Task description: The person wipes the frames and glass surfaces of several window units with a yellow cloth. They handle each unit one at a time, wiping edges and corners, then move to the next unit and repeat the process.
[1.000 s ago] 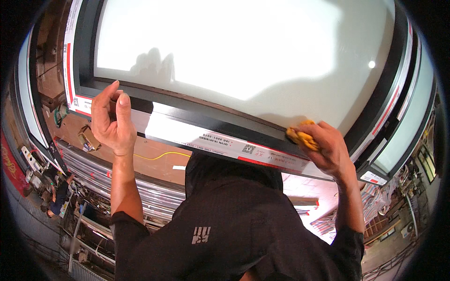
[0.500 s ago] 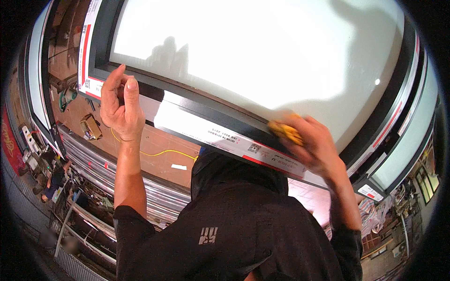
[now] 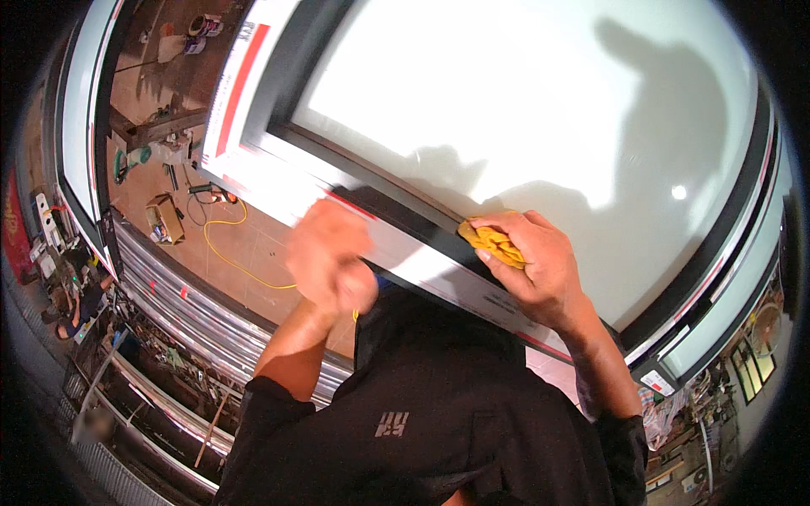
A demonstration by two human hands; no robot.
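Note:
A large framed panel lies before me, with a pale glass pane in a dark frame. White protective film with red stripes covers the frame's outer side. My right hand is closed on a crumpled yellow cloth, pressed to the frame along the pane's inner edge. Smeared by motion, my left hand is over the filmed near side of the frame; its fingers look curled, but whether it holds anything cannot be made out.
More framed panels stand at the left and right. Long metal tubes run below left. On the brown floor lie a small cardboard box, a yellow cable and a green tool. Another person is at far left.
My left hand has come away from the frame's left corner, moving right and lower. The yellow cloth stays in my right hand at the frame. In view, the panel has shifted rightward.

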